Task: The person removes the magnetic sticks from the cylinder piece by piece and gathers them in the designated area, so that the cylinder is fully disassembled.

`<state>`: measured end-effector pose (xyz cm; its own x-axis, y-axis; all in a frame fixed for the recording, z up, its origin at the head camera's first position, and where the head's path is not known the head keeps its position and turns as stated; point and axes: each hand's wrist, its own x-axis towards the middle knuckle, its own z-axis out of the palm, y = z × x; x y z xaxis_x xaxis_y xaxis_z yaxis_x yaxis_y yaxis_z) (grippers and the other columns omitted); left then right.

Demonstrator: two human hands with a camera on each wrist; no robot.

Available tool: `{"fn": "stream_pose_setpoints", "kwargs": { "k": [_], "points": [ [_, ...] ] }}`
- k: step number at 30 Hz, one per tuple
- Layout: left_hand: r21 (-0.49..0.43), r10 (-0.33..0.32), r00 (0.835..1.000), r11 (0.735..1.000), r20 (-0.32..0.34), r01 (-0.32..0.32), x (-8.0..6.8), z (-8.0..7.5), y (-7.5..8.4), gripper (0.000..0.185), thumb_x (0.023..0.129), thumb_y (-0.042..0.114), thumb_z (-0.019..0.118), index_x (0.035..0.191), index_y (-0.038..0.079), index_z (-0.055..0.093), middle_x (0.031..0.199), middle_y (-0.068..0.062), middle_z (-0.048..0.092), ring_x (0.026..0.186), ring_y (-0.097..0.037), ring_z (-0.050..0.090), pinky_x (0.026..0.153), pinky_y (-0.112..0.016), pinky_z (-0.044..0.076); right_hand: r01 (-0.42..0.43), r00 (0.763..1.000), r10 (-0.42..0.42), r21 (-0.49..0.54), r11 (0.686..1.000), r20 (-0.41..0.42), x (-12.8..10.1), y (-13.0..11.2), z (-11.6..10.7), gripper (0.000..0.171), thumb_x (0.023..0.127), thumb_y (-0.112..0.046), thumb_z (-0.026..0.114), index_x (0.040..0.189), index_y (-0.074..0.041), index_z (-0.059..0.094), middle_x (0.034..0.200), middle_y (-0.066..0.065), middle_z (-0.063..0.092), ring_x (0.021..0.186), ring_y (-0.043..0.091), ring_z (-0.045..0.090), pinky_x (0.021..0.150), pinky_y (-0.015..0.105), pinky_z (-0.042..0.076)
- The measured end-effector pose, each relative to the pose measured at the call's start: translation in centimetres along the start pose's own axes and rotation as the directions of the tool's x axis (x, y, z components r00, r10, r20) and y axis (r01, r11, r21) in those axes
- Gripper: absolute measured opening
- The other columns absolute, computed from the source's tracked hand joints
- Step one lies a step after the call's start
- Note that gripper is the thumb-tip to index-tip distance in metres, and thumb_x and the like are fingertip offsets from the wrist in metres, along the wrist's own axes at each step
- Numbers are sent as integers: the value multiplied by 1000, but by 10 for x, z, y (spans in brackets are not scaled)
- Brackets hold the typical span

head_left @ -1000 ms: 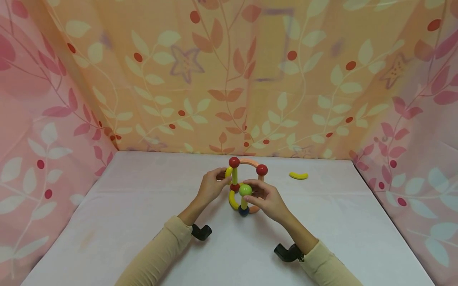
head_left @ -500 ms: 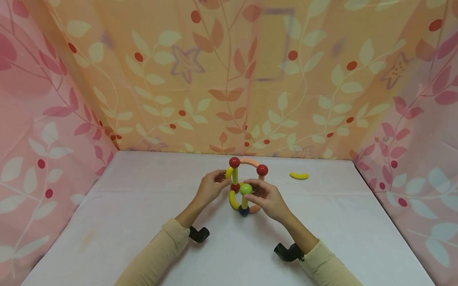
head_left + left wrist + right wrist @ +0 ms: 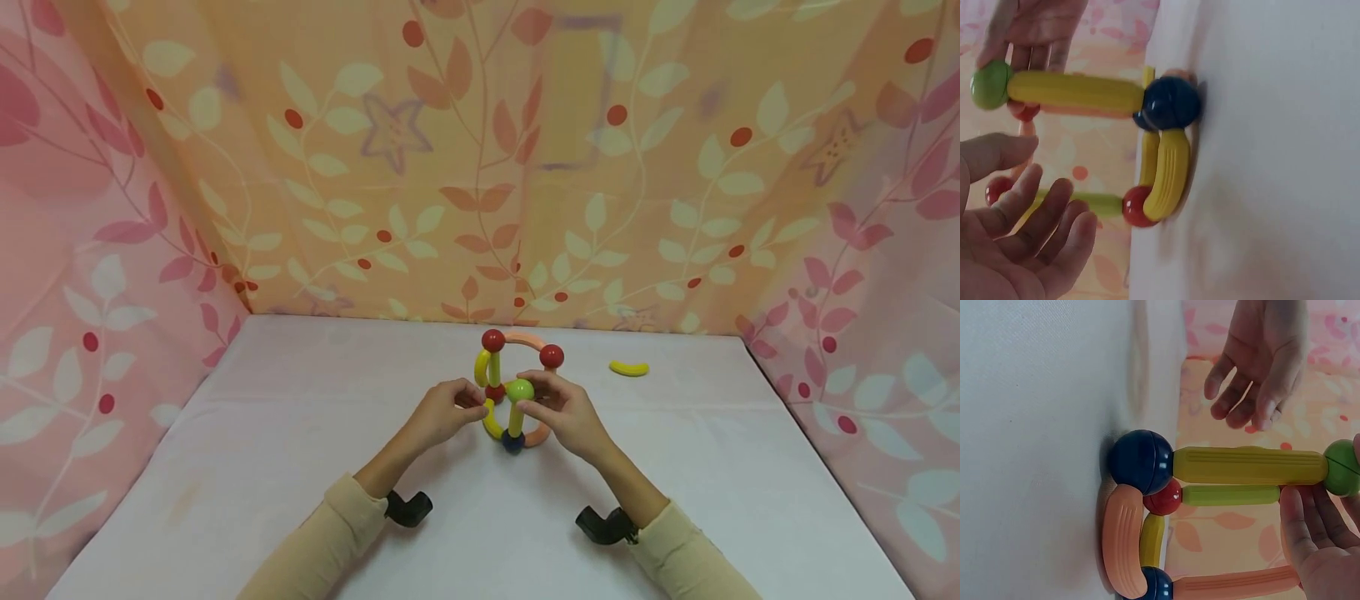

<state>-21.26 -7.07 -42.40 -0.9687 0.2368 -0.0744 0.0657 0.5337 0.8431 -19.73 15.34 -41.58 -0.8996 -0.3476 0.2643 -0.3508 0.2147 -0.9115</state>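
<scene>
A pink and orange leaf-print curtain (image 3: 480, 150) closes in the scene on the left, far and right sides, and a white table (image 3: 262, 467) fills the near ground. At the middle of the table stands a toy frame (image 3: 513, 392) of rods and balls, resting on its lower curved pieces so that the upright rods can bear the balls above. Both hands work at it from either side, probably so that one can steady it while the other handles a joint. The right hand (image 3: 566, 417) is at the right of the frame; its fingertips touch the green ball (image 3: 519, 389) that caps the straight yellow rod (image 3: 1249, 465), and from the right wrist view the fingers look fairly straight beside that ball instead of wrapped about it, so I judge this hand open and pressing or steadying. The left hand (image 3: 444, 412) sits just left of the frame near the curved yellow piece (image 3: 1169, 172); the left wrist view shows its fingers loosely spread and apart from the rods, holding nothing. The yellow rod stands on a dark blue ball (image 3: 1171, 103) that rests on the table, and a red ball (image 3: 1136, 206) joins the curved yellow piece to a green rod (image 3: 1230, 495). Two more red balls (image 3: 492, 340) top the far side under a peach arc (image 3: 525, 339). A loose yellow curved piece (image 3: 628, 367) lies well apart to the far right.
</scene>
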Motion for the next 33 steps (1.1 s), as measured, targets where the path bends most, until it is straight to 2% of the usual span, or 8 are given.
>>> {"fn": "stream_pose_setpoints", "kwargs": {
  "k": [3, 5, 8, 12, 16, 21, 27, 33],
  "points": [
    [-42, 62, 993, 997, 99, -58, -1, 8, 1, 30, 90, 24, 70, 113, 5, 66, 107, -5, 69, 100, -20, 62, 84, -35, 55, -2, 1000, 2, -19, 1000, -10, 1, 0, -1, 38, 90, -16, 70, 125, -4, 60, 116, 14, 66, 103, 16, 63, 88, 19, 53],
    [-88, 98, 987, 992, 129, -87, -1, 14, 1, 37, 90, 26, 69, 120, 4, 64, 113, -8, 68, 105, -22, 62, 87, -37, 55, -2, 1000, 1, -31, 1000, -18, 1, 0, -2, 38, 89, -16, 71, 124, -5, 61, 115, 14, 67, 101, 13, 63, 88, 19, 53],
    [-157, 135, 982, 981, 134, -114, 0, 25, 2, 42, 91, 27, 69, 125, 4, 63, 119, -9, 67, 109, -24, 63, 90, -37, 55, 6, 1000, -7, -41, 999, -25, 2, 0, -3, 37, 89, -15, 71, 123, -4, 62, 115, 15, 67, 100, 13, 63, 87, 18, 53],
    [-195, 191, 977, 966, 92, -171, 2, 35, 3, 36, 92, 27, 68, 121, 7, 66, 118, -9, 68, 110, -26, 64, 91, -38, 56, 15, 1000, -16, -42, 999, -20, 2, -1, -4, 37, 88, -13, 71, 123, -3, 63, 115, 16, 65, 102, 20, 64, 86, 19, 53],
    [-174, 233, 971, 959, 48, -222, 3, 40, 5, 31, 92, 26, 67, 117, 8, 69, 114, -8, 70, 109, -27, 65, 90, -39, 56, 22, 1000, -23, -62, 998, -12, 3, -5, -4, 38, 88, -14, 72, 124, -5, 63, 116, 15, 64, 105, 27, 64, 88, 22, 54],
    [-113, 254, 967, 962, 30, -249, 2, 39, 9, 28, 93, 26, 67, 114, 7, 70, 110, -7, 72, 108, -27, 66, 88, -38, 57, 43, 999, -44, -96, 994, -8, 4, -11, -3, 41, 87, -14, 73, 126, -6, 63, 117, 12, 64, 107, 28, 63, 92, 33, 55],
    [-35, 246, 968, 969, 41, -245, 2, 38, 10, 26, 93, 28, 66, 110, 9, 72, 107, -5, 73, 107, -25, 67, 87, -37, 57, 83, 996, -84, -154, 985, -4, 4, -15, -1, 39, 85, -10, 74, 123, -5, 65, 116, 11, 65, 105, 25, 63, 91, 39, 56],
    [18, 271, 961, 962, 52, -273, 2, 38, 11, 18, 93, 21, 66, 104, 9, 73, 98, -3, 72, 97, -18, 65, 85, -32, 57, 97, 994, -102, -173, 980, -23, 5, -16, 0, 39, 84, -12, 76, 120, -3, 66, 113, 12, 66, 101, 27, 64, 88, 43, 56]
  ]
}}
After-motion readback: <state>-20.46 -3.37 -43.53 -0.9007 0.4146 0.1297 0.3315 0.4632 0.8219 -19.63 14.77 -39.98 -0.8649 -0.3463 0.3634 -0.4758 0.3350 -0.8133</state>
